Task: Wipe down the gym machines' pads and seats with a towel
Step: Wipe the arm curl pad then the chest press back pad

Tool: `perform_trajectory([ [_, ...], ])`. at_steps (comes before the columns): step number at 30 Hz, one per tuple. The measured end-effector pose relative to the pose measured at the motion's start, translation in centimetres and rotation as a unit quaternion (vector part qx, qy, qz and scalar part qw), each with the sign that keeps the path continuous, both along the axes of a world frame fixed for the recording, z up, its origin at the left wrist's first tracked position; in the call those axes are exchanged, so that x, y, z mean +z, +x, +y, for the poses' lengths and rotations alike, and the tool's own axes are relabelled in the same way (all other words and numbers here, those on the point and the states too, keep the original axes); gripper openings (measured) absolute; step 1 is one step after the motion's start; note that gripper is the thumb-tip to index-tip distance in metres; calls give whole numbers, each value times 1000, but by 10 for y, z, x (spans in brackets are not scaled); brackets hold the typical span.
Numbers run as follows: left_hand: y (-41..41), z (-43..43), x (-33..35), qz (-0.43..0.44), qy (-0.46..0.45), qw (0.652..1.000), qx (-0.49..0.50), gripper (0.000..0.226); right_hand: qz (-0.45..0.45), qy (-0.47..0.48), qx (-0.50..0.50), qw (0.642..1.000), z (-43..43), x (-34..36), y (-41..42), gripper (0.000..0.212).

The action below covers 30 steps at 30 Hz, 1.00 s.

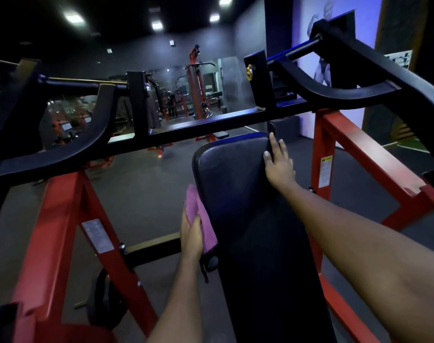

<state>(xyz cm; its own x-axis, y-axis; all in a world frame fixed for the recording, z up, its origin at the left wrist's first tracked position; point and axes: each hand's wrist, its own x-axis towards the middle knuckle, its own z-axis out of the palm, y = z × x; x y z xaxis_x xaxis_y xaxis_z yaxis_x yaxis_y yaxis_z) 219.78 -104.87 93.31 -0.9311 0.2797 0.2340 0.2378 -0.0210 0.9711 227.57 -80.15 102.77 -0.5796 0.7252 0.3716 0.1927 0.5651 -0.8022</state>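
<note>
A long black back pad [238, 194] runs from the bottom centre up to the middle of the head view, on a red-framed machine. My left hand [191, 237] presses a purple towel [201, 219] flat against the pad's left side edge, thumb over the cloth. My right hand [279, 163] rests on the pad's upper right edge with straight fingers, the thumb on the pad's face. Both forearms reach in from the bottom.
Black lever arms [70, 144] and a black crossbar [211, 125] cross just beyond the pad. Red frame legs [62, 209] stand left and right [354, 139]. A weight plate [107, 298] hangs low left. More red machines [196, 90] stand far back over dark floor.
</note>
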Motion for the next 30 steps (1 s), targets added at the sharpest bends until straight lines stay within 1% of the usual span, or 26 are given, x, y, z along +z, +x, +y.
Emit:
perform_trajectory([
  [2, -9, 3, 27, 33, -14, 999, -6, 64, 62, -30, -24, 997, -4, -14, 7, 53],
  [4, -27, 11, 69, 101, -9, 995, -8, 67, 112, -80, -104, 985, -7, -32, 19, 49],
  [6, -37, 19, 90, 167, -15, 986, 6, 72, 75, -137, -158, 975, -6, -57, 33, 44],
  [8, -32, 27, 68, 175, -28, 983, 45, 76, 19, -181, -136, 974, -9, -80, 48, 43],
  [9, -22, 28, 48, 168, -30, 983, 70, 76, 8, -190, -111, 975, -12, -88, 54, 43],
  [11, 7, 25, 6, 155, -21, 982, 105, 71, 15, -188, -83, 978, -16, -100, 60, 44],
  [14, 48, 10, -55, 134, -34, 984, 109, 69, 28, -192, -75, 978, -18, -105, 60, 45],
  [16, 78, -4, -96, 108, -66, 987, 96, 71, 41, -199, -70, 977, -19, -109, 60, 46],
  [18, 108, -17, -121, 97, -108, 986, 80, 76, 61, -193, -50, 978, -19, -117, 64, 45],
  [20, 115, -18, -119, 104, -126, 984, 75, 78, 81, -197, -42, 976, -23, -130, 73, 44],
  [21, 107, -13, -110, 115, -133, 981, 86, 78, 80, -206, -54, 974, -25, -140, 77, 44],
  [24, 78, 5, -69, 144, -135, 970, 141, 80, 22, -271, -100, 957, -32, -181, 98, 48],
  [26, 70, 14, -57, 174, -148, 960, 163, 83, -5, -307, -99, 947, -35, -205, 108, 54],
  [28, 81, 17, -72, 198, -167, 951, 168, 82, -11, -308, -88, 947, -33, -219, 111, 57],
  [30, 104, 12, -110, 186, -176, 951, 173, 78, -11, -300, -82, 950, -31, -224, 109, 60],
])
